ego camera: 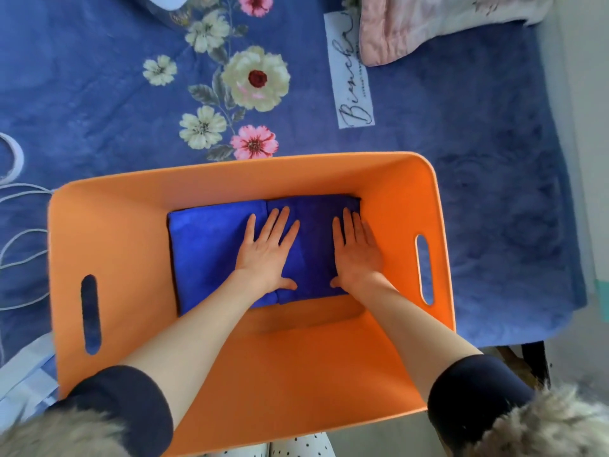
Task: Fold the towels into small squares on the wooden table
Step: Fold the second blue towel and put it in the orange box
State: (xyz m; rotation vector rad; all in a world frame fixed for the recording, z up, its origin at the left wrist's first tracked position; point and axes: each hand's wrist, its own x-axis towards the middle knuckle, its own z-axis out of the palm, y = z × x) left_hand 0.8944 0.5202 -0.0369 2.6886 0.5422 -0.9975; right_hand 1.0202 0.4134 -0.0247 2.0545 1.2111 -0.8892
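Inside the orange bin (pixel 230 374), straight fingers are lying spread and flat on blue cloth: the left hand (pixel 267 252) is pressing palm-down where the brighter blue towel (pixel 204 252) is meeting the darker blue towel (pixel 313 245), and the right hand (pixel 357 252) is pressing flat on the darker one, fingers close together, gripping nothing. Both thumbs are pointing inward toward each other near the towels' front edge. The two folded towels are lying side by side on the bin's floor, touching, their long sides running away from the person, the pair pushed toward the far wall. Bare forearms are reaching down over the near rim, dark sleeves (pixel 131 407) pushed up. The bin is sitting on a blue floral blanket (pixel 99 77); white cords (pixel 23 199) are lying at the left and a pink quilted cloth (pixel 412 24) at the far right.
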